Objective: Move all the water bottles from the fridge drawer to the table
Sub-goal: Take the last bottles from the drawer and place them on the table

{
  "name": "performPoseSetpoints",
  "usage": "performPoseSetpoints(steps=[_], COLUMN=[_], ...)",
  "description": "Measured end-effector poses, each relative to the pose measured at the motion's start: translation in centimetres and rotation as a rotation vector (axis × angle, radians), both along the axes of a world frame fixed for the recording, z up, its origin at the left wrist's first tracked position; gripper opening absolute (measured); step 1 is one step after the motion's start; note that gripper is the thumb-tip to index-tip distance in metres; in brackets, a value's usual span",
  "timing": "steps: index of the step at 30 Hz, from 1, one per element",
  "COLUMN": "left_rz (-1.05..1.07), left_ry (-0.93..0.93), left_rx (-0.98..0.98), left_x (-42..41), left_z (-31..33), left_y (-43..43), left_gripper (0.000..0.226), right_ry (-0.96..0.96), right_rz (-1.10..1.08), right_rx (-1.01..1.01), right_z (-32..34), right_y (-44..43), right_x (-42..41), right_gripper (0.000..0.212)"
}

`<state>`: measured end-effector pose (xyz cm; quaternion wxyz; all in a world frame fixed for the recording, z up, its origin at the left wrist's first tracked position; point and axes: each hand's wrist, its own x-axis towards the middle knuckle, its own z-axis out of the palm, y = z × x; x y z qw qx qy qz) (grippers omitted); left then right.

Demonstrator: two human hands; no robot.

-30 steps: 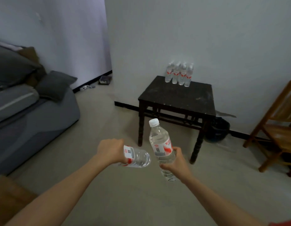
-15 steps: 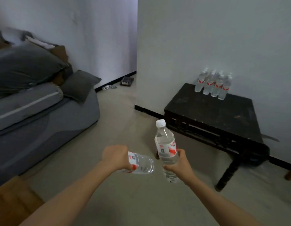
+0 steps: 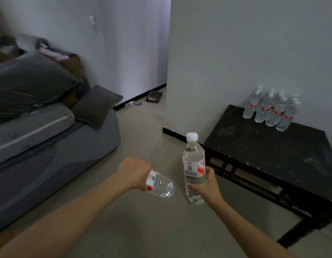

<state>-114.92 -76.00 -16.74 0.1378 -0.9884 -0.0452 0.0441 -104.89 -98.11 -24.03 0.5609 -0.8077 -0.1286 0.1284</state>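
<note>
My left hand (image 3: 135, 173) grips a clear water bottle (image 3: 160, 184) lying sideways, its base pointing right and its cap hidden in my fist. My right hand (image 3: 205, 187) holds a second water bottle (image 3: 194, 165) upright by its lower half, white cap on top. Both hang over the floor, just left of the dark wooden table (image 3: 269, 151). At the table's far edge, against the wall, several water bottles (image 3: 271, 109) with red-and-white labels stand in a tight cluster. The fridge drawer is out of view.
A grey sofa (image 3: 55, 146) with dark cushions (image 3: 31, 81) fills the left side. A white wall corner (image 3: 168, 75) rises behind the table, with a passage to its left holding a small dark box (image 3: 155, 96) and litter on the floor.
The view has swung left and closer: the table now sits at the right and looks larger, and the chair has left view. Both hands keep their bottles in much the same pose.
</note>
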Motion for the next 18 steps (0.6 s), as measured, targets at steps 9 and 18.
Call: performPoseSetpoints(steps=[9, 18], left_rz=[-0.38, -0.65], left_ry=[0.011, -0.023], left_rx=[0.117, 0.251], left_x=[11.1, 24.9], left_z=[0.0, 1.4], left_y=[10.6, 20.4], left_gripper=[0.046, 0.049], right_ry=[0.093, 0.1], right_rz=[-0.028, -0.315], right_rx=[0.128, 0.205], right_z=[0.3, 1.4], right_y=[8.6, 14.9], right_x=[9.3, 17.5], right_gripper=[0.073, 0.083])
